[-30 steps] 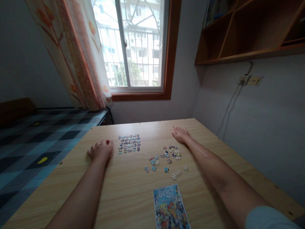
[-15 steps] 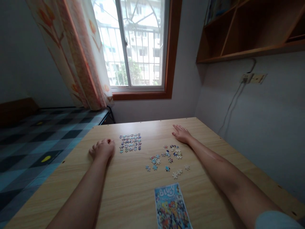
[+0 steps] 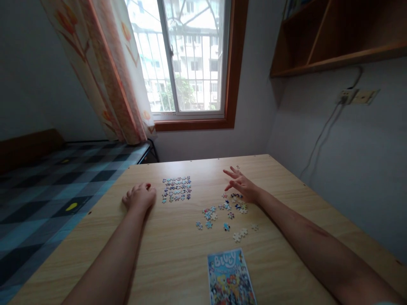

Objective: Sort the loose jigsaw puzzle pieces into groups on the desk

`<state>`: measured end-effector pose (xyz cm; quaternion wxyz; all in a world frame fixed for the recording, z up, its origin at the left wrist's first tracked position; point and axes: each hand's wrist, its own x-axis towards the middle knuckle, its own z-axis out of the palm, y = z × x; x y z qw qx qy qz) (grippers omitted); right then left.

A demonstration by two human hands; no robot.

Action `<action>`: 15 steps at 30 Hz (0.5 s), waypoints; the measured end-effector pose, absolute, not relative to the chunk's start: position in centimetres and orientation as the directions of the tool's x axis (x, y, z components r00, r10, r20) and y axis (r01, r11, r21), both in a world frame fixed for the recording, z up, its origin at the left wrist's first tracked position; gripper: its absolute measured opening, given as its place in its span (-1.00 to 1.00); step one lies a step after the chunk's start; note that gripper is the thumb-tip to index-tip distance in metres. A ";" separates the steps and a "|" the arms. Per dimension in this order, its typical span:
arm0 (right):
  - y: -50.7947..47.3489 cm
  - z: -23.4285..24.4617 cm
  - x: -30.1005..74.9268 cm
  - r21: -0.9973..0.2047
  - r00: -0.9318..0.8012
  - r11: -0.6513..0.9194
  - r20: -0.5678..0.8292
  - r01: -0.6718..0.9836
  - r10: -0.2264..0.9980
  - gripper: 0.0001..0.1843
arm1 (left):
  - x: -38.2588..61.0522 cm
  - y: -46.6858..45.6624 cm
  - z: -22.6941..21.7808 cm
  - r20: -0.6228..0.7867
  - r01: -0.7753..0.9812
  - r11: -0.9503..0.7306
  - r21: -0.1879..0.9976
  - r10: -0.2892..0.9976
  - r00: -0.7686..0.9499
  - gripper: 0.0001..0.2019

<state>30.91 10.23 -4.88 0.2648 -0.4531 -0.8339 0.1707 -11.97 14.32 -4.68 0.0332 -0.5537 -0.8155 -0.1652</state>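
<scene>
Right hand (image 3: 242,186) is moving now: a second ago it was lying flat toward the far right, and now it's shifting in nearer the person, fingers spreading wide, with nothing showing between them. That's bringing it, by my reading, from resting to working, because it's hanging just beyond the loose puzzle pieces (image 3: 227,205), its heel side crowding the top of that scatter. Left hand (image 3: 140,197) isn't budging; it's resting on the wood with fingers curling under, and whether it's hiding anything I can't tell.

Just beside it, the rows of pieces (image 3: 177,189) are sitting in neat lines, left of the loose lot and well apart from them. A few pale pieces (image 3: 237,237) are lying closer to the person, and a tiny dark bit (image 3: 238,167) is showing past the right fingertips, too small to name for sure.

Nearer still, a picture card (image 3: 230,275) is lying face up, staying out of the hands' path. The right hand itself is doing the blocking, covering the wood right behind the scatter. All of this is lying on the wooden table (image 3: 171,258). Farther out, a checked bed (image 3: 101,169) is filling the left, and a bright window (image 3: 199,63) is glowing beyond.
</scene>
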 end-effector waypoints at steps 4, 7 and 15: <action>9.6 -4.4 30.4 -0.463 -0.517 0.559 0.227 0.688 0.825 -0.22 | -12.0 14.3 -4.6 0.238 0.917 0.325 0.231 0.895 -0.377 -0.54; 10.1 -4.9 30.9 -0.398 -0.511 0.550 0.209 0.734 0.834 -0.28 | -11.9 14.3 -4.5 0.238 0.916 0.330 0.229 0.893 -0.382 -0.54; 13.5 -7.6 35.5 -0.290 -0.014 0.074 0.202 0.954 0.979 -0.41 | -11.5 14.1 -3.9 0.210 0.910 0.347 0.227 0.895 -0.394 -0.52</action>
